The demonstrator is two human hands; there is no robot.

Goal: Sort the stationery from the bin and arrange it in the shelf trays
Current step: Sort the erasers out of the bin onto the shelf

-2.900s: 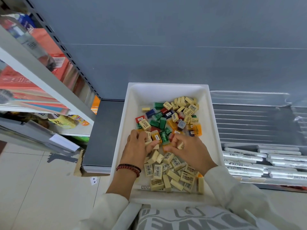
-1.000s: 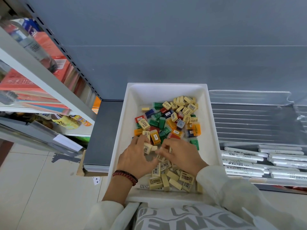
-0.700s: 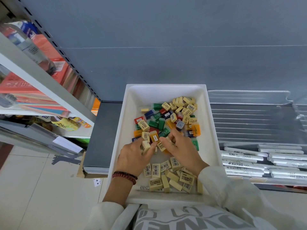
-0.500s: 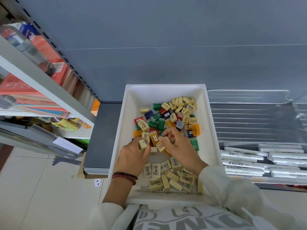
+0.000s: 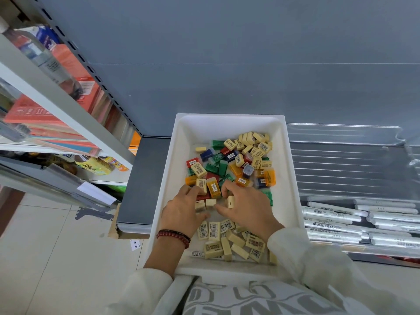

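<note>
Pinching a cream eraser (image 5: 200, 206) under its thumb, the left hand (image 5: 183, 212) sat over the middle of the white bin (image 5: 169, 169). The right hand (image 5: 248, 209) had its grip closed on another eraser (image 5: 231, 201) just beside it, and a loose eraser (image 5: 210, 203) lay between them. Sorted erasers (image 5: 218, 235) were gathered at the bin's near edge, and mixed coloured pieces (image 5: 227, 171) filled the far half. Both grips looked like light fingertip pinches, so a block could slip back into the mixed heap. Wrists passing low over the near rows might scatter them. The bin appeared to overhang the shelf (image 5: 141, 178) front, so leaning on it could tip it.
</note>
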